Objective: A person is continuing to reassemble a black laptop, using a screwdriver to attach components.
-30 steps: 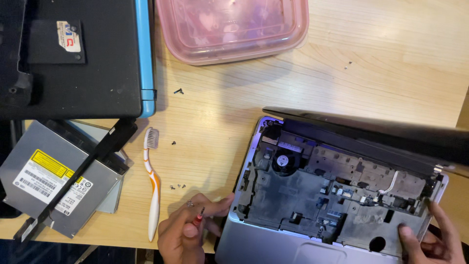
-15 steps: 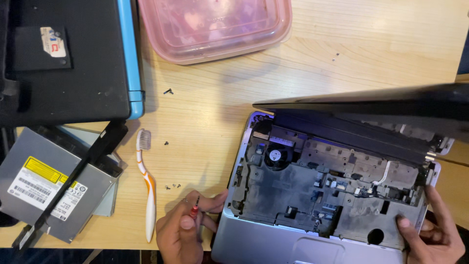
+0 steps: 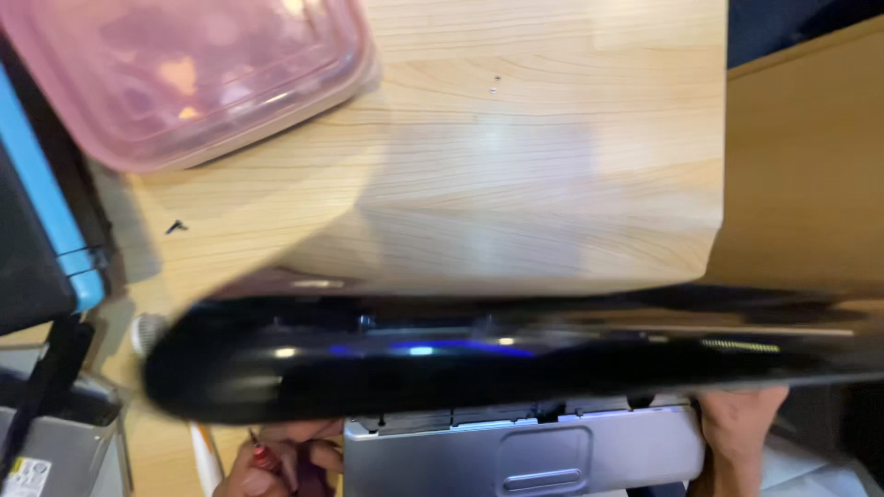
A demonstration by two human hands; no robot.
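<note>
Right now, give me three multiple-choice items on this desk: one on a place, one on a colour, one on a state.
1. Where does the pink tub sit?
A. top left of the desk
B. on the laptop
C. in a hand

2. What colour is the laptop base by the touchpad?
A. red
B. silver
C. green

3. How does the black laptop lid look?
A. sharp
B. cracked in two
C. blurred, stretched across the view

Answers: 1 A, it lies on the wooden desk at the upper left. 2 B, the metal there is silver-grey. 3 C, it is smeared over the base.
</note>
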